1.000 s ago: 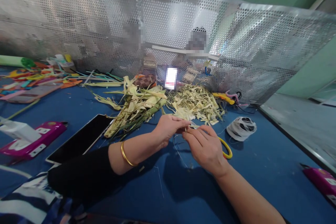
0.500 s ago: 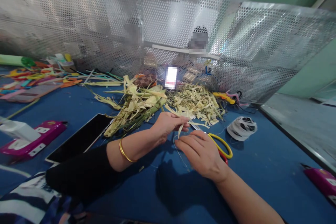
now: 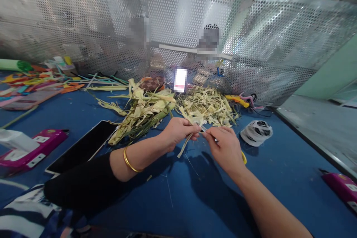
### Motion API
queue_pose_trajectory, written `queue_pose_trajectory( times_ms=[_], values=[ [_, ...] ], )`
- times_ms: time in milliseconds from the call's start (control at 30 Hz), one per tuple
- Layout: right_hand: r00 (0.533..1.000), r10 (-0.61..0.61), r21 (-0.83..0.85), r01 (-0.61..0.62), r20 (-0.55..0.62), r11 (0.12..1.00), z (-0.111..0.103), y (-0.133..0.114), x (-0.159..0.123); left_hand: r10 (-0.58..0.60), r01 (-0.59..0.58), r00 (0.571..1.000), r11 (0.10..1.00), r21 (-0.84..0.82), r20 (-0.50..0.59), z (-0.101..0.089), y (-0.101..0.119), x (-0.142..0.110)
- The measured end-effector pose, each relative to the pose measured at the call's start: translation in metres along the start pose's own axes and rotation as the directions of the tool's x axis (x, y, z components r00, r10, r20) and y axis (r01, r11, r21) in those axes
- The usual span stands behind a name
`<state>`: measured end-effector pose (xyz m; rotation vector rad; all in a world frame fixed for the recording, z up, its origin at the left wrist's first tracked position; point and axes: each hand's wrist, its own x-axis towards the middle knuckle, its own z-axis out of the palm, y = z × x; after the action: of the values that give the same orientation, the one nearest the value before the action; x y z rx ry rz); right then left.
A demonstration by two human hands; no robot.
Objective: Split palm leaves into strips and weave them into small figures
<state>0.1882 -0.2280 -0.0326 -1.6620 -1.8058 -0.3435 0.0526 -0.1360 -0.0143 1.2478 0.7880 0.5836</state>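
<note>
My left hand (image 3: pixel 182 130), with a gold bangle at the wrist, is closed in a pinch on thin pale corn husk strips (image 3: pixel 184 145); one end hangs below the fingers. My right hand (image 3: pixel 223 147) meets it from the right, thumb and forefinger pinched at the strip's other end, though the fingertips partly cover it. Under my right hand lie scissors, mostly hidden; part of the yellow handle (image 3: pixel 244 157) shows beside the hand. Fine thread (image 3: pixel 192 163) trails on the blue table below the hands.
Beyond my hands lie a husk bundle (image 3: pixel 145 111) and a heap of husk scraps (image 3: pixel 209 104). White twine (image 3: pixel 256 133) stands right. On the left are a dark tablet (image 3: pixel 83 145) and a magenta power strip (image 3: pixel 41 145). A perforated metal screen (image 3: pixel 181 15) closes the back.
My right hand has moved up to my left fingertips and closed on the strip, covering most of the scissors. The hanging husk end has swung down and left. The view has shifted slightly.
</note>
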Motion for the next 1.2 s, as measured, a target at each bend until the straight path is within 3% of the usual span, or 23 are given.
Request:
queue_pose_trajectory(
  times_ms=[167, 300, 433, 567, 900, 1033, 1100, 1200],
  values=[
    [0.997, 0.075, 0.123, -0.074, -0.006, 0.99, -0.008, -0.004, 0.002, 0.054, -0.051, 0.998, 0.992, 0.115, -0.025, 0.001, 0.008, -0.006],
    [0.987, 0.14, 0.134, -0.128, -0.083, 0.983, -0.011, -0.003, 0.005, 0.064, -0.096, 0.988, 0.968, 0.231, 0.144, 0.003, 0.008, -0.011],
    [0.976, 0.199, 0.317, -0.215, 0.083, 0.924, -0.008, -0.003, 0.007, 0.028, -0.123, 0.954, 0.944, 0.306, 0.297, 0.006, -0.003, -0.011],
    [0.941, 0.308, 0.453, -0.338, 0.142, 0.825, -0.005, -0.005, 0.006, 0.01, -0.123, 0.949, 0.931, 0.343, 0.314, 0.007, -0.008, -0.011],
    [0.966, 0.258, 0.441, -0.22, -0.027, 0.87, 0.002, -0.014, 0.001, -0.05, -0.063, 0.925, 0.957, 0.283, 0.376, 0.008, -0.008, -0.013],
    [0.97, 0.238, 0.414, -0.197, -0.049, 0.889, 0.0, -0.007, 0.003, -0.051, -0.045, 0.943, 0.959, 0.278, 0.328, 0.007, -0.008, -0.012],
    [0.939, 0.326, 0.391, -0.262, -0.108, 0.883, -0.003, 0.0, 0.005, -0.021, -0.054, 0.962, 0.962, 0.267, 0.271, 0.006, -0.005, -0.012],
    [0.832, 0.546, 0.441, -0.456, -0.098, 0.773, -0.005, 0.01, 0.008, -0.001, -0.043, 0.98, 0.976, 0.213, 0.201, 0.005, 0.001, -0.012]
  ],
)
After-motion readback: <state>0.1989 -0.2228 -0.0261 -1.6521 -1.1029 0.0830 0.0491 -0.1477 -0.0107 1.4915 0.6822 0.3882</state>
